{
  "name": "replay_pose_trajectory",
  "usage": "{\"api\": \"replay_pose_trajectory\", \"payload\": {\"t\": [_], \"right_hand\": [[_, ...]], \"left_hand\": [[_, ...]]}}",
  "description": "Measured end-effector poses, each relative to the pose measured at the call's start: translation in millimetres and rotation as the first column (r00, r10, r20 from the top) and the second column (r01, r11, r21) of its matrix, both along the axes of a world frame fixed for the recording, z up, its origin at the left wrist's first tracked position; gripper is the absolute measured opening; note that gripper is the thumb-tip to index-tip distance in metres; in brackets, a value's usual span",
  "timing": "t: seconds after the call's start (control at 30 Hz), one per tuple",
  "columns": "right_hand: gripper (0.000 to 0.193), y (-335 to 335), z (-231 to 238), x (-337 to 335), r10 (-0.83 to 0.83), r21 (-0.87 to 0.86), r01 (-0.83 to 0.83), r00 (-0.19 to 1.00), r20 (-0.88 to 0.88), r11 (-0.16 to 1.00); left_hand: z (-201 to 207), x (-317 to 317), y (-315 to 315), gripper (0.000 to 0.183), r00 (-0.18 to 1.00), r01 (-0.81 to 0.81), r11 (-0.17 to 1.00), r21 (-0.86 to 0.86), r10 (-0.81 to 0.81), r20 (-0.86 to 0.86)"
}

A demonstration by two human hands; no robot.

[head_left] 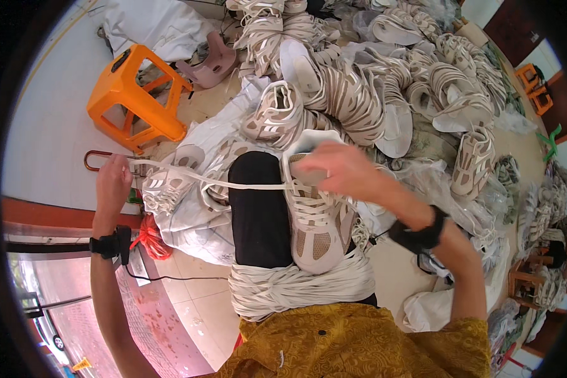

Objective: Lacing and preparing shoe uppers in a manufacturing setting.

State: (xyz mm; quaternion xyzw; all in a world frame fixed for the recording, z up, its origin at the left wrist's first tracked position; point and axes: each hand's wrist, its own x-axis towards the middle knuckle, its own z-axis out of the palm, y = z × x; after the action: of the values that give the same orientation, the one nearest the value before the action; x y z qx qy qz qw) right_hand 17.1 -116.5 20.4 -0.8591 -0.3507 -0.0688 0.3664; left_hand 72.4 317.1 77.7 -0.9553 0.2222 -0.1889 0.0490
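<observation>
A beige sneaker (315,236) rests on my lap, its toe toward me, with a cream shoelace (233,185) threaded through its eyelets. Out to the left, my left hand (114,183) is closed on the lace, which stretches across to the shoe with a slight sag. My right hand (340,169) is over the shoe's opening, next to the upper eyelets. Its fingers are curled and a little blurred, so what they grip is hidden. A thick bundle of cream laces (302,290) lies across my thighs, behind the toe.
Several beige sneakers (274,113) and stacked shoe uppers (353,104) cover the floor ahead and to the right. An orange stool (135,97) stands at the far left. White sacking (192,236) lies beside my black-clad knee (258,211), near a red plastic bag (152,238).
</observation>
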Motion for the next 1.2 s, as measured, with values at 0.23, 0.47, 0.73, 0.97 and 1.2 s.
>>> {"api": "replay_pose_trajectory", "payload": {"t": [0.23,0.47,0.73,0.97,1.2], "right_hand": [[0.015,26.2,-23.5,6.9,0.044,-0.107,-0.059,0.99,-0.134,0.993],[0.015,24.5,-22.0,-35.1,0.11,0.095,-0.125,0.982,0.154,0.988],[0.016,3.6,-10.9,-35.8,0.023,0.014,-0.027,0.971,0.237,1.0],[0.017,-1.2,-10.7,-20.9,-0.223,-0.288,0.205,0.974,-0.031,0.936],[0.023,10.3,-6.2,-13.0,-0.246,-0.47,0.18,0.965,-0.084,0.864]], "left_hand": [[4.3,8.4,-5.5,0.005,1.0,0.003,0.994,-0.106,-0.004,-0.017],[-27.8,30.4,36.0,0.007,0.963,-0.27,0.962,-0.032,0.269,-0.02],[-42.3,8.0,-70.6,0.024,0.987,0.163,0.972,-0.166,-0.16,0.034],[-57.7,-69.6,-236.0,0.011,0.797,0.542,0.761,-0.357,-0.6,-0.068],[-68.0,-68.0,-249.9,0.008,0.812,0.534,0.819,-0.211,-0.566,-0.142]]}}
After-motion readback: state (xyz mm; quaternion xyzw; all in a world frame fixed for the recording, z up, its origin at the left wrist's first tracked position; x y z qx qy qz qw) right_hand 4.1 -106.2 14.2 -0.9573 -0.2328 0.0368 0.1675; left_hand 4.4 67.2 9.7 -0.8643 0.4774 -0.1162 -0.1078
